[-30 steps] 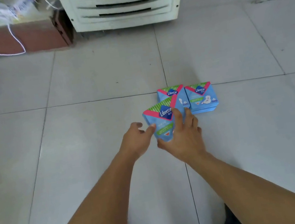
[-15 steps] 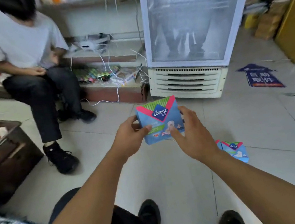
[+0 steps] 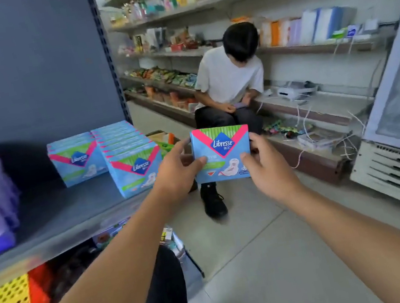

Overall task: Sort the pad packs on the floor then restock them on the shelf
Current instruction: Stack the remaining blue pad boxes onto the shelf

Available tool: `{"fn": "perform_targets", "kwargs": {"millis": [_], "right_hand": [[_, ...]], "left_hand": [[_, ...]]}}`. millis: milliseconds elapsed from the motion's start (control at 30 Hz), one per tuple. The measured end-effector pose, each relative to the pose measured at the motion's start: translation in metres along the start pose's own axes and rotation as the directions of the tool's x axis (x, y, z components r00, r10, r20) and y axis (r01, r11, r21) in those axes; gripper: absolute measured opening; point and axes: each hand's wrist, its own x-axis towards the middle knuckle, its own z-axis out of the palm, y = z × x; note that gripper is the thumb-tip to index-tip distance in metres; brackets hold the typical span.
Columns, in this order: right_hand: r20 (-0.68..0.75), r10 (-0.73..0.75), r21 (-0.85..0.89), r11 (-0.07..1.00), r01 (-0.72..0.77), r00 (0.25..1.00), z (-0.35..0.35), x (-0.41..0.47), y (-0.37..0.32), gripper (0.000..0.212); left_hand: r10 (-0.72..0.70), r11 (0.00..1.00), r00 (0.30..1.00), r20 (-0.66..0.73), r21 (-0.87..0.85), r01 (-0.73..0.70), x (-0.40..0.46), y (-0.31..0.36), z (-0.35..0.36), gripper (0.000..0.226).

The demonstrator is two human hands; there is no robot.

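Pinched between fingers [image 3: 197, 162] of left hand [image 3: 174, 171] and right hand [image 3: 266, 163]: one pad pack [image 3: 222, 153], upright, in mid-air; left of the fingers, shelf [image 3: 53, 220] with matching rows [image 3: 134, 163]; best kept level, slid in front of nearest row, label outward.

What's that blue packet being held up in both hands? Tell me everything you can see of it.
The held pad pack is a flat, squarish packet in glossy light blue wrap. A pink V with green stripes crosses its top, and a dark blue diamond reads "Libresse"; a pad drawing sits near the bottom. It stands upright, front toward the camera, in mid-air just right of the grey shelf. The left hand grips its left edge, the right hand its right edge. It looks sealed and undamaged.
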Motion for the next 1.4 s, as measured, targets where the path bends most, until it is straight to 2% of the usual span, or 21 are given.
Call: {"fn": "perform_targets", "kwargs": {"millis": [133, 267, 433, 600, 700, 767, 867, 1233, 1400], "right_hand": [[0.116, -0.092, 0.112, 0.991, 0.080, 0.989, 0.055, 0.016, -0.040, 0.038], [0.216, -0.219, 0.173, 0.968, 0.184, 0.952, 0.109, 0.022, -0.081, 0.045], [0.322, -0.360, 0.176, 0.931, 0.318, 0.875, 0.159, 0.040, -0.142, 0.045], [0.309, -0.358, 0.079, 0.933, 0.352, 0.881, 0.183, 0.074, -0.167, 0.037], [0.341, -0.394, -0.088, 0.890, 0.447, 0.853, 0.195, 0.101, -0.166, 0.036], [0.411, -0.403, -0.189, 0.840, 0.508, 0.818, 0.203, 0.117, -0.164, 0.038], [0.482, -0.361, -0.275, 0.803, 0.529, 0.798, 0.213, 0.134, -0.165, 0.041], [0.474, -0.383, -0.245, 0.807, 0.537, 0.793, 0.243, 0.163, -0.167, 0.037], [0.476, -0.386, -0.230, 0.813, 0.535, 0.790, 0.245, 0.168, -0.168, 0.037]], "left_hand": [[-0.008, 1.000, 0.989, -0.145, 0.027, 0.012, -0.020, -0.015, -0.062, 0.059], [0.010, 0.997, 0.936, -0.352, 0.069, 0.015, -0.039, -0.028, -0.124, 0.046], [0.007, 0.997, 0.861, -0.508, 0.067, 0.031, -0.054, -0.044, -0.198, 0.042], [-0.037, 0.989, 0.781, -0.623, 0.090, 0.119, -0.048, -0.074, -0.231, 0.039], [-0.077, 0.977, 0.760, -0.646, 0.102, 0.185, -0.033, -0.098, -0.232, 0.043], [-0.099, 0.969, 0.752, -0.652, 0.108, 0.221, -0.024, -0.113, -0.233, 0.047], [-0.125, 0.959, 0.749, -0.651, 0.115, 0.259, -0.006, -0.133, -0.236, 0.048], [-0.146, 0.927, 0.768, -0.624, 0.186, 0.327, 0.052, -0.157, -0.243, 0.049], [-0.155, 0.874, 0.772, -0.617, 0.278, 0.398, 0.057, -0.159, -0.244, 0.046]]}}
